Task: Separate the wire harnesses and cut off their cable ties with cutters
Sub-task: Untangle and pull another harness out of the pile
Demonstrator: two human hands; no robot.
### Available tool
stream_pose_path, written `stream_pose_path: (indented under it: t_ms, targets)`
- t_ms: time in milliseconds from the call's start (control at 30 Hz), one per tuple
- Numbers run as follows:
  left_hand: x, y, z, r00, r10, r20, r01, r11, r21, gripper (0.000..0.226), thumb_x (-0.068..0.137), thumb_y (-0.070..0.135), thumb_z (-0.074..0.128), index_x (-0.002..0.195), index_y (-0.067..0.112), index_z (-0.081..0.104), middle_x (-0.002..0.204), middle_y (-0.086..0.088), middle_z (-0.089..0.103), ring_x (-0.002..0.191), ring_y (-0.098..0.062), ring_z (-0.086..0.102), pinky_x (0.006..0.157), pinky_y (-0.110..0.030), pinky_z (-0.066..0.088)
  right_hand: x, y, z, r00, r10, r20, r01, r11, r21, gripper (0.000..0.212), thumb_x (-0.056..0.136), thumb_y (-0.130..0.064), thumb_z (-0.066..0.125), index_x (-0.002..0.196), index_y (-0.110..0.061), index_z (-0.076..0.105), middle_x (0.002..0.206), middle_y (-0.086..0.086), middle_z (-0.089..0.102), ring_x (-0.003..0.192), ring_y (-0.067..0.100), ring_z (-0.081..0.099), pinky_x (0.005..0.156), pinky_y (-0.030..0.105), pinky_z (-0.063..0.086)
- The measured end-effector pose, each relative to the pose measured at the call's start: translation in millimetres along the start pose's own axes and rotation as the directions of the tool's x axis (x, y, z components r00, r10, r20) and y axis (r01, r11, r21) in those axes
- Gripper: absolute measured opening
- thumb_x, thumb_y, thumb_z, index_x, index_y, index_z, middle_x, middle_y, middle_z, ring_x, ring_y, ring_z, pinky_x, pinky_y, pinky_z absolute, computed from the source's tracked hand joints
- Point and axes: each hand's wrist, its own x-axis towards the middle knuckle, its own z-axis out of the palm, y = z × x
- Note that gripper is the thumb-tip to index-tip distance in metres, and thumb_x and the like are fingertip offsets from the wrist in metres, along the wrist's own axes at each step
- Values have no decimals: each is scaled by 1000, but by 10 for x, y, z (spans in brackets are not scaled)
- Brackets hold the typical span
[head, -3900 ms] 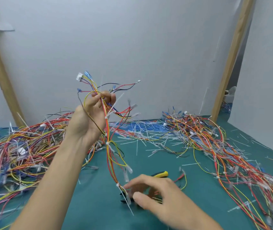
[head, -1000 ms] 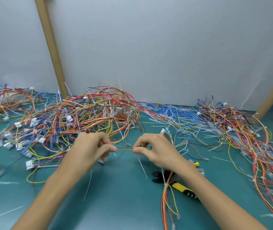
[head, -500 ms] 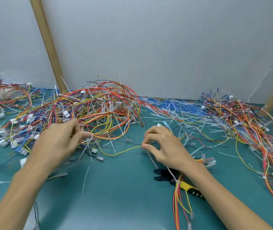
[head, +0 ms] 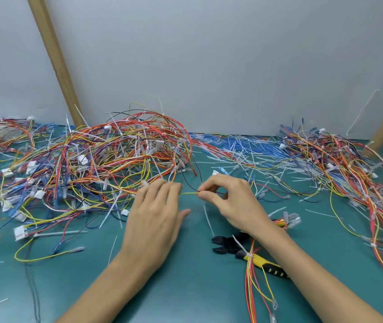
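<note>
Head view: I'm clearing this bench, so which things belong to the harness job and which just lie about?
Job: yellow wire pinched by right hand; left hand; cutters; tangled harness pile; tied harness across cutters.
Lying about: cut tie offcuts; wooden post.

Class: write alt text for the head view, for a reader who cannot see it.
A person's right hand pinches a thin yellow wire over a green table; the left hand, fingers straight, is beside a tangled pile of wire harnesses. Yellow-handled cutters lie by the right forearm, and cut cable ties litter the table.

Teal tabletop [head: 185, 287], white wall [head: 209, 54], wooden post [head: 53, 57].
</note>
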Motion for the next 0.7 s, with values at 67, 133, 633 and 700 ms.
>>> stream_pose_path:
  t_ms: [67, 133, 633, 700]
  targets:
    - [14, -90, 27, 997, -32, 74, 38, 996, -83, 23, 83, 31, 79, 95, 14, 71, 87, 0, 71, 97, -26, 66, 92, -37, 36, -5, 5, -4, 1000, -1, 3, 1, 999, 36, 4, 85, -20, 78, 85, -23, 75, 79, -13, 69, 80, 2, 62, 68, 8, 38]
    - [8, -180, 27, 997, -24, 72, 42, 965, -259, 13, 88, 27, 74, 81, 19, 68, 72, 8, 66, 81, -19, 64, 89, -36, 35, -11, 23, -9, 1000, 6, 19, -6, 999, 35, 5, 85, -20, 79, 85, -24, 75, 80, -12, 69, 80, 2, 61, 67, 9, 38]
    - [49, -347, -263, 931, -340, 135, 335, 644, -688, 19, 91, 27, 72, 74, 30, 78, 68, 18, 73, 71, 4, 70, 68, -13, 51, -48, 121, -27, 1000, 1, 29, 2, 995, -96, 6, 87, -29, 77, 82, -28, 73, 98, -16, 66, 101, 5, 55, 85, 27, 41]
    - [67, -542, -333, 940, -303, 157, 323, 643, -695, 19, 91, 31, 72, 73, 30, 78, 67, 13, 74, 67, 4, 69, 57, -10, 49, -41, 157, -56, 1000, 17, -6, -17, 993, -120, 7, 85, -29, 79, 80, -28, 75, 109, -15, 62, 109, 9, 49, 90, 24, 36]
